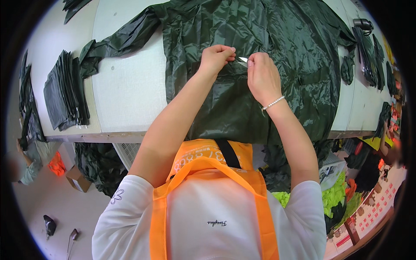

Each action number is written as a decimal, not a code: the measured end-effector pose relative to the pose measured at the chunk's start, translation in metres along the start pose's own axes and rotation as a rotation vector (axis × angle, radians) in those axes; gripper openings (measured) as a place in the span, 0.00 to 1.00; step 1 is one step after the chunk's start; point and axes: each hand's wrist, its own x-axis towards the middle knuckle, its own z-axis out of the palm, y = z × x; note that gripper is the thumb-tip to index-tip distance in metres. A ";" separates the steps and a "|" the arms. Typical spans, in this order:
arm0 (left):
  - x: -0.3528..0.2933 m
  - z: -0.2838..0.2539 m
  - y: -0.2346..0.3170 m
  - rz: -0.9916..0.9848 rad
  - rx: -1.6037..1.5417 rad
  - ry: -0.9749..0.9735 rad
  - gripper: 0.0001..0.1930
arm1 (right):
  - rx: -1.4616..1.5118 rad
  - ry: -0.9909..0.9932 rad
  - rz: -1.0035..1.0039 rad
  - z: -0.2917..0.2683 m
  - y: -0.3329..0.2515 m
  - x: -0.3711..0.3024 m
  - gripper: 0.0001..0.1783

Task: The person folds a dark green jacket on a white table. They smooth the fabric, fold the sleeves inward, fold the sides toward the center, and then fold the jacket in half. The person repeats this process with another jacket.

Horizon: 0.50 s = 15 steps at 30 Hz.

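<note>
Both hands meet at the 12 o'clock area of the view: the left hand [215, 57] is pinched shut on a fold of the dark green garment [242, 52], and the right hand [261, 76] is closed beside it, fingertips gripping the same fabric around a small pale item [242, 59] too small to identify. The garment lies spread flat on the white table [128, 86], hanging over the near edge, with a stack of folded dark pieces [65, 91] at 9 o'clock. Judged by its sheen and creasing, the fabric is thin, light, limp and slippery, so pinching at seams or edges should hold best.
</note>
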 end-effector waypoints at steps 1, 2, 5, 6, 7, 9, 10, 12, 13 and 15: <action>0.000 0.001 0.000 -0.003 -0.013 0.006 0.10 | -0.039 -0.010 -0.010 0.001 0.000 0.001 0.14; 0.001 0.001 0.000 -0.007 -0.025 0.012 0.10 | -0.077 -0.019 -0.020 0.001 0.000 0.003 0.13; 0.002 0.000 -0.002 -0.010 -0.083 0.008 0.08 | -0.126 -0.042 0.036 0.011 0.007 0.003 0.14; 0.003 0.000 -0.002 -0.009 -0.106 0.002 0.08 | -0.129 -0.046 0.042 0.016 0.010 0.006 0.15; 0.003 -0.001 -0.002 -0.022 -0.108 0.007 0.08 | -0.130 -0.058 0.051 0.021 0.013 0.007 0.15; 0.003 -0.002 0.000 -0.047 -0.111 0.015 0.07 | -0.133 -0.082 0.069 0.026 0.018 0.010 0.15; 0.003 -0.003 0.000 -0.048 -0.116 0.011 0.07 | -0.133 -0.084 0.059 0.027 0.019 0.011 0.14; 0.004 -0.003 -0.001 -0.050 -0.126 0.002 0.07 | -0.133 -0.087 0.040 0.029 0.020 0.013 0.14; 0.004 -0.003 -0.001 -0.053 -0.128 0.003 0.07 | -0.139 -0.093 0.035 0.028 0.019 0.014 0.14; 0.004 -0.004 0.000 -0.058 -0.132 0.005 0.07 | -0.151 -0.104 0.026 0.025 0.016 0.016 0.13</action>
